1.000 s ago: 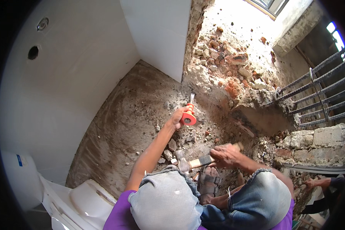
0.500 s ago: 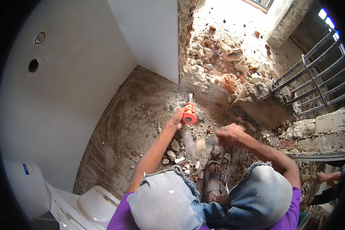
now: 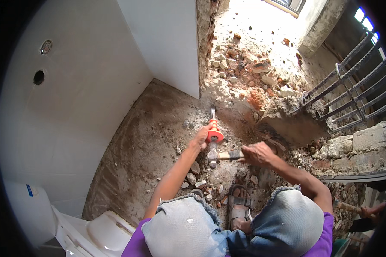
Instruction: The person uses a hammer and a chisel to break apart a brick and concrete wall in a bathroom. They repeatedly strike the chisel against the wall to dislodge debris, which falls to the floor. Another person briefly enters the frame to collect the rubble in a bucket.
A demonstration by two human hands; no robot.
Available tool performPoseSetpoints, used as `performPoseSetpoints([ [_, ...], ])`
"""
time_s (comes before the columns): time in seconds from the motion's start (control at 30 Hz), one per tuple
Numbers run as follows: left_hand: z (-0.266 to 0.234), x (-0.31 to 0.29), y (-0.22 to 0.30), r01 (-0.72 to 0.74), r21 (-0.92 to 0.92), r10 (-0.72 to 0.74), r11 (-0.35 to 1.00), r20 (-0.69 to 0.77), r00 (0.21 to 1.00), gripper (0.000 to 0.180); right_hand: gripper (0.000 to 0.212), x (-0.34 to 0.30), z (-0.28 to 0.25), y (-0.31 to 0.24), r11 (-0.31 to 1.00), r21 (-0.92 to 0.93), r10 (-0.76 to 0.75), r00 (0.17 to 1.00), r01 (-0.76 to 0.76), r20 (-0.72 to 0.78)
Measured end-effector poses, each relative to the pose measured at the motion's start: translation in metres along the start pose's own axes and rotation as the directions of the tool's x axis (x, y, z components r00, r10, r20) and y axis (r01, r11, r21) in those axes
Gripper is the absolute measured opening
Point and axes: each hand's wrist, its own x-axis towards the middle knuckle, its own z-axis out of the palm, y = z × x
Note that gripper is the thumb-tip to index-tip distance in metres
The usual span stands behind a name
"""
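Note:
My left hand is wrapped round the orange grip of a cold chisel. Its steel blade points away from me, with the tip against the rough concrete floor near the white wall's corner. My right hand grips the wooden handle of a hammer, which has dark wrapping near the hand. The hammer's metal head is at the chisel's struck end, just below the round orange guard; it appears to touch. My fingers partly hide the chisel grip and the handle's end.
Broken brick and rubble lie beyond the chisel. Bare rebar juts out at the right above a brick ledge. A white toilet stands lower left. Another person's hand holds a wooden handle at the far right.
The hammer, blurred and short of the chisel before, has swung forward to the chisel's end. At the far right, the other person's hand and wooden handle have shifted.

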Motion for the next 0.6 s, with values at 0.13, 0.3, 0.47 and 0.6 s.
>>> performPoseSetpoints([
  [0.13, 0.001, -0.002, -0.002, 0.014, -0.019, -0.015, 1.000, -0.059, 0.998, 0.029, 0.049, -0.003, -0.004, -0.003, 0.857, 0.212, -0.457, 0.883, 0.470, -0.112],
  [0.3, 0.006, -0.003, 0.002, 0.025, -0.032, -0.026, 0.999, -0.028, 0.999, 0.030, 0.042, 0.000, -0.009, 0.007, 0.996, 0.092, -0.012, 0.999, 0.017, -0.051],
  [0.47, 0.009, -0.004, 0.005, 0.056, -0.065, -0.057, 0.996, -0.019, 0.998, 0.033, 0.053, -0.004, -0.008, 0.009, 0.959, 0.249, -0.172, 0.975, 0.133, 0.142],
  [0.6, 0.002, -0.004, -0.002, 0.010, -0.034, -0.011, 0.999, -0.026, 1.000, 0.032, 0.053, -0.003, -0.006, 0.013, 0.873, 0.031, -0.473, 0.860, 0.487, -0.193],
])
